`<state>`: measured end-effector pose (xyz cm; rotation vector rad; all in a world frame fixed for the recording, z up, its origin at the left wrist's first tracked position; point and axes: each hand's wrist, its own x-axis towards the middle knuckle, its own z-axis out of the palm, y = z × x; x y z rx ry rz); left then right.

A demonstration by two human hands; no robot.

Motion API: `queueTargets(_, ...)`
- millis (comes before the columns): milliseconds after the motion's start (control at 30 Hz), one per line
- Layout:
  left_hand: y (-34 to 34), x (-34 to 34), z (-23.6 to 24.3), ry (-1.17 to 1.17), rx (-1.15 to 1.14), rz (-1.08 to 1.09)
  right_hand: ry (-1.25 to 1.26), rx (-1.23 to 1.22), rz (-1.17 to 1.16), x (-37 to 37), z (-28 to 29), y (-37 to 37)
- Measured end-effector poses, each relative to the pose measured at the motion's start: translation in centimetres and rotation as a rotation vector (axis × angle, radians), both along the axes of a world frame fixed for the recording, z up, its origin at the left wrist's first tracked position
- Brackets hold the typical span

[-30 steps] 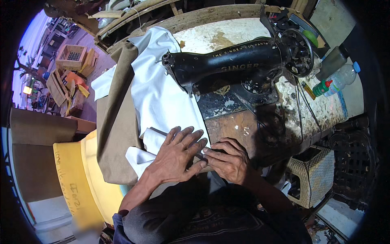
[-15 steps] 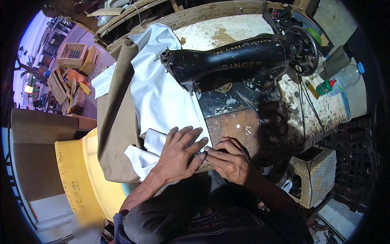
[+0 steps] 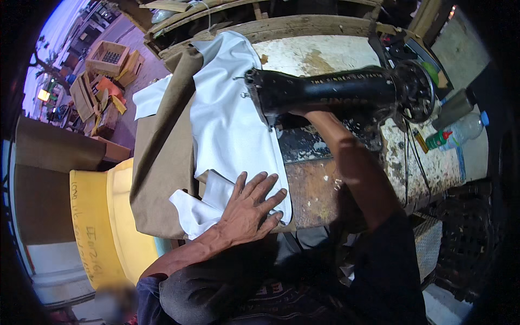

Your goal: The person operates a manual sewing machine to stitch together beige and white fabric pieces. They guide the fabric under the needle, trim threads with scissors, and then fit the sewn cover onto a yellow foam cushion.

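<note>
My left hand [image 3: 249, 208] lies with fingers spread on the lower part of the white fabric [image 3: 233, 135], beside a folded edge of it. Brown fabric [image 3: 154, 179] lies under and to the left of the white piece, with a long folded ridge. The black sewing machine [image 3: 319, 89] stands on the worktable [image 3: 314, 206], the white fabric running under its needle end. My right hand [image 3: 311, 116] reaches under the machine's arm near the needle end; its fingers are hidden behind the machine, so what they touch cannot be made out.
A yellow upholstered piece [image 3: 89, 216] stands at my left, with wooden crates [image 3: 105, 59] outside beyond it. Bottles [image 3: 457, 135] sit at the table's right, near dangling cords. A wooden shelf [image 3: 271, 21] runs behind the table. A woven stool [image 3: 425, 244] is at the lower right.
My right hand has left the fabric's near edge and moved up and away, under the machine's arm. My left hand stays spread on the fabric, slightly shifted right along with the whole view.
</note>
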<state>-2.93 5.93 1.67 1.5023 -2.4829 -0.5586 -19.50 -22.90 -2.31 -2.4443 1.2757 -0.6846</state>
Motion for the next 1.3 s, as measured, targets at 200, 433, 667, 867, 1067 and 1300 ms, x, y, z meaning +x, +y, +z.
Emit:
queueTargets(200,0.0,0.4,-0.8,-0.016,-0.011,-0.024,-0.071,-0.182,-0.029,3.6,-4.9,-2.7)
queueTargets(433,-0.8,1.1,-1.8,-0.012,-0.019,-0.035,-0.079,-0.139,0.078,5.3,-2.7,-3.8)
queueTargets(667,-2.4,1.8,-1.8,-0.075,-0.006,-0.023,0.234,0.141,-0.154,8.1,0.1,-5.7)
queueTargets(867,-3.9,2.3,-1.9,-0.053,-0.059,-0.004,0.181,0.104,-0.199,8.5,0.3,-6.4)
queueTargets(1067,-5.6,2.8,-2.3,-0.053,-0.103,0.002,0.175,0.063,-0.196,9.0,0.2,-8.1)
queueTargets(1300,-7.7,3.7,-2.6,-0.065,-0.103,0.005,0.189,0.05,-0.216,9.7,-0.3,-10.4)
